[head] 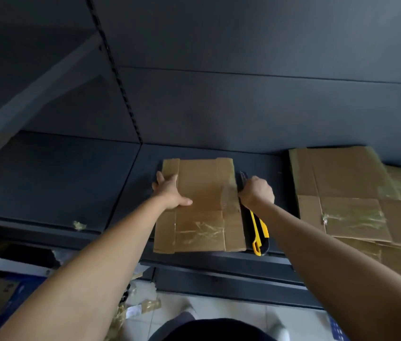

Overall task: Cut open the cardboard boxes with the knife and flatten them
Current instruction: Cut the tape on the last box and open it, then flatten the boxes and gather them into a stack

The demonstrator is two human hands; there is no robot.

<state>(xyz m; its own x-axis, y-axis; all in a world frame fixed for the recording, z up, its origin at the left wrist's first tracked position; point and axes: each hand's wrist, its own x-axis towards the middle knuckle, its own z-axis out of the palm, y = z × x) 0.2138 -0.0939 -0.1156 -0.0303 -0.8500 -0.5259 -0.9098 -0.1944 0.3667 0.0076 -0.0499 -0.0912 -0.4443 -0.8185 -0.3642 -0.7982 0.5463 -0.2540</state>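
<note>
A flattened cardboard box (201,205) with tape remnants lies on the dark shelf (59,183) in front of me. My left hand (169,193) grips its left edge, thumb on top and fingers over the side. A yellow and black utility knife (259,232) lies flat on the shelf along the box's right edge. My right hand (257,190) is curled over the knife's front part, right against the box edge. The knife's dark tip pokes out beyond the knuckles, and the handle shows under my wrist.
A stack of flattened cardboard (349,193) lies on the shelf to the right. The dark back panel (243,107) rises behind the shelf. Tape scraps (142,306) and a blue item with cardboard (0,296) litter the tiled floor below.
</note>
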